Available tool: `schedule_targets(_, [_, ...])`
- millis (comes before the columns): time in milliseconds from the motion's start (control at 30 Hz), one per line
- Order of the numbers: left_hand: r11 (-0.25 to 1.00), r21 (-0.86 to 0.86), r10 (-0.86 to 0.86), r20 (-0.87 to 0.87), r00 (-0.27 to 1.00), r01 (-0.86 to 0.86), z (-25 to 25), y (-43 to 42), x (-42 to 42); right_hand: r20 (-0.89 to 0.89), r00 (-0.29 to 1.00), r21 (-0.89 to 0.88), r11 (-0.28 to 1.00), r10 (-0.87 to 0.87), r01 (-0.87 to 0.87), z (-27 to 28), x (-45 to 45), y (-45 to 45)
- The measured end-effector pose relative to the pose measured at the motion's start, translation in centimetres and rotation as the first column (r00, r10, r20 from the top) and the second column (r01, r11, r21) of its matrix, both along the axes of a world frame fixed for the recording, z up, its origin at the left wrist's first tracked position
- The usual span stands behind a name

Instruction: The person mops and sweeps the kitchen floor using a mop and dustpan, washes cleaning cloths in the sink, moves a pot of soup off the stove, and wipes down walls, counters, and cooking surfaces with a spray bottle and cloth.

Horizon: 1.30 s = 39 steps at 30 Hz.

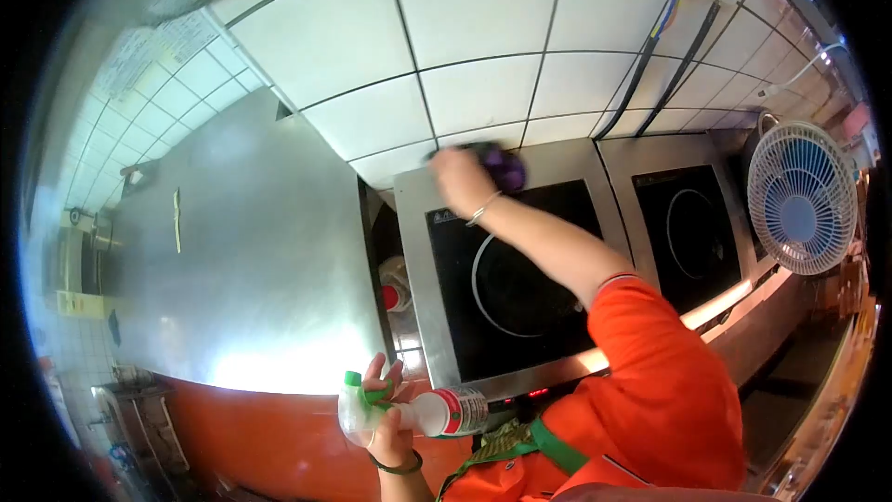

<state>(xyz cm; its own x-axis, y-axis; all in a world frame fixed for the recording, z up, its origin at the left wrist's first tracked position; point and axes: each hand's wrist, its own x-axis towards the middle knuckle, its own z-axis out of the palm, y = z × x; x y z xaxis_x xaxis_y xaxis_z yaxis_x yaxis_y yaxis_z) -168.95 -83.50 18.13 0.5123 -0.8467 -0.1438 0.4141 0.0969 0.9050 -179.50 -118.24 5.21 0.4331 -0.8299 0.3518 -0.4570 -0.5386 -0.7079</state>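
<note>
My left hand [394, 442] is closed around a white spray bottle [429, 412] with a green nozzle and trigger and a red-and-white label. The bottle lies tilted almost sideways, in front of the counter gap. My right hand [462, 181] reaches over the nearer induction cooktop [444, 316] to its steel back edge, by the tiled wall. Bunched under and beside its fingers is a dark purple cloth [505, 169], partly hidden and slightly blurred. The cloth sits at the foot of the wall; whether it presses on tile or steel, I cannot tell.
A second induction cooktop [686, 223] stands to the right, with a white-and-blue fan [801, 197] beyond it. Left is a steel counter [251, 270] with a yellowish strip [177, 220] on it. A red-capped container [392, 293] sits in the gap. Cables [641, 65] run down the wall.
</note>
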Motion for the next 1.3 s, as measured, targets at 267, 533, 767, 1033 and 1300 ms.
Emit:
schedule_targets(267, [1.0,-0.001,-0.018,0.011,1.0,0.018,-0.1,-0.9,0.7,-0.244,0.957,0.175,0.963,-0.159,0.205,7.1,-15.3,-2.8])
schedule_targets(533, [0.975,-0.093,-0.198,0.04,0.979,0.201,1.7,-4.9,-2.2,-0.389,0.889,-0.393,0.83,0.241,-0.397,4.5,-6.5,-4.0])
schedule_targets(767, [0.983,-0.014,-0.184,-0.063,0.981,0.183,0.1,-4.8,-1.3,0.015,0.998,-0.805,0.591,-0.061,0.048,22.8,-8.3,-5.4])
schedule_targets(1033, [0.976,-0.016,-0.218,-0.09,0.972,0.218,-0.2,-3.7,-1.0,-0.651,0.584,-0.706,0.104,-0.485,-0.701,11.6,-8.7,-6.0])
schedule_targets(1300, [0.991,0.045,-0.12,-0.149,0.982,0.128,-1.6,-1.9,0.0,-0.579,0.814,-0.604,0.652,0.037,-0.459,9.8,-6.1,-5.2])
